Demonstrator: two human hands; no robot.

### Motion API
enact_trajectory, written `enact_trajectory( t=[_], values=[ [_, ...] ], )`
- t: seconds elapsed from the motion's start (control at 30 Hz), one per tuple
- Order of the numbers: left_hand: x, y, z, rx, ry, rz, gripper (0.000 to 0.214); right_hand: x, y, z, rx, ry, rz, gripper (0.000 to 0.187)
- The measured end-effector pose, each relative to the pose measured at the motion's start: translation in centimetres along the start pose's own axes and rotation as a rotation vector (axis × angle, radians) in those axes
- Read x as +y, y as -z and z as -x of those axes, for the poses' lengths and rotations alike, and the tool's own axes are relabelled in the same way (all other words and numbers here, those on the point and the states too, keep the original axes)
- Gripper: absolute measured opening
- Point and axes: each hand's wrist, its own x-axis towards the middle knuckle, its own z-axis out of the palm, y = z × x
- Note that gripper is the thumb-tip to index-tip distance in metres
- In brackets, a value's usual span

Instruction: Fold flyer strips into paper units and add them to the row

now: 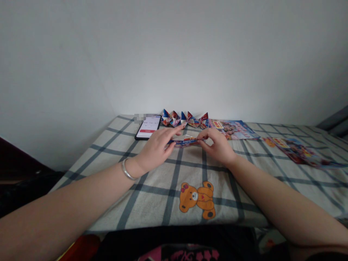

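Between my hands, just above the tablecloth, is a folded piece of colourful printed paper (186, 141), long and narrow, with blue, red and white showing. My left hand (159, 143), with a silver bangle at the wrist, has its left end between thumb and fingers; the index finger stretches out over the top. The right end is pinched between the thumb and index finger of my right hand (216, 145). Behind the paper stands a row of several pointed folded paper shapes (185, 119) in similar print, partly hidden by my left fingertips.
A phone (148, 127) with a lit screen lies left of the folded shapes. Printed leaflets (237, 129) lie at the back right, and another leaflet (301, 150) is farther right. The checked tablecloth (152, 203) with a printed bear covers the table, which meets a white wall (174, 54).
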Motion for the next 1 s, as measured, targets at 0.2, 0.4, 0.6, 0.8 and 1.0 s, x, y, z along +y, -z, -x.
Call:
enact_trajectory(
  t=[0.2,0.4,0.6,0.8,1.0],
  values=[
    [0.1,0.4,-0.2,-0.004,-0.161,-0.151,0.037,0.1,0.3,0.0,-0.005,0.104,0.042,0.010],
    [-0.3,0.2,-0.3,-0.149,-0.228,-0.186,0.028,0.5,0.5,0.0,-0.238,0.189,0.162,0.010],
    [-1.0,-0.2,0.0,-0.288,-0.146,-0.127,0.030,0.4,0.3,-0.2,-0.364,0.222,0.174,0.012],
    [-0.9,-0.4,0.0,-0.397,-0.168,-0.057,0.033,0.7,0.4,-0.1,-0.437,0.230,0.187,0.013],
    [-0.7,-0.3,-0.1,-0.432,-0.165,-0.045,0.037,0.4,0.7,-0.1,-0.480,0.219,0.179,0.013]
  ],
)
